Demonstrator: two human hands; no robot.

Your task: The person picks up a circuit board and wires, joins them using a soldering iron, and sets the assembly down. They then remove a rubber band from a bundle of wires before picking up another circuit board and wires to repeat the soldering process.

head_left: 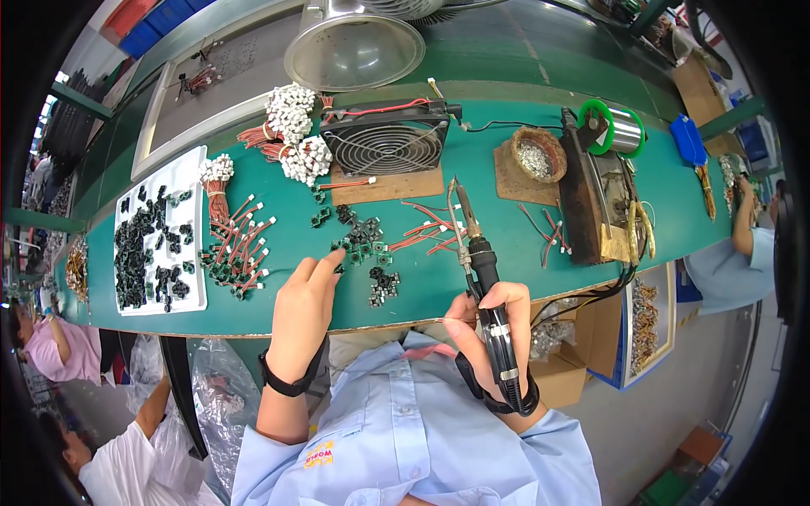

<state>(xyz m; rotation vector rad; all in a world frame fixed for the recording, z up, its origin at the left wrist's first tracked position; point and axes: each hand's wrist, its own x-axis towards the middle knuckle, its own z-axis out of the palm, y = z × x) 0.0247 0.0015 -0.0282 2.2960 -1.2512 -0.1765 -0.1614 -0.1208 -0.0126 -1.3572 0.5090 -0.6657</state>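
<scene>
My left hand (305, 297) has its fingers drawn together at the near left edge of a loose pile of small square green-and-black components (364, 234); I cannot tell whether the fingertips pinch one. My right hand (516, 308) wraps around a slim black-handled soldering iron (483, 260), its metal tip pointing away from me, to the right of that pile. Left of my left hand, a cluster of red-wired green components (234, 244) looks finished; the pile and the loose red wires with white plugs (426, 228) just beside it seem unjoined.
</scene>
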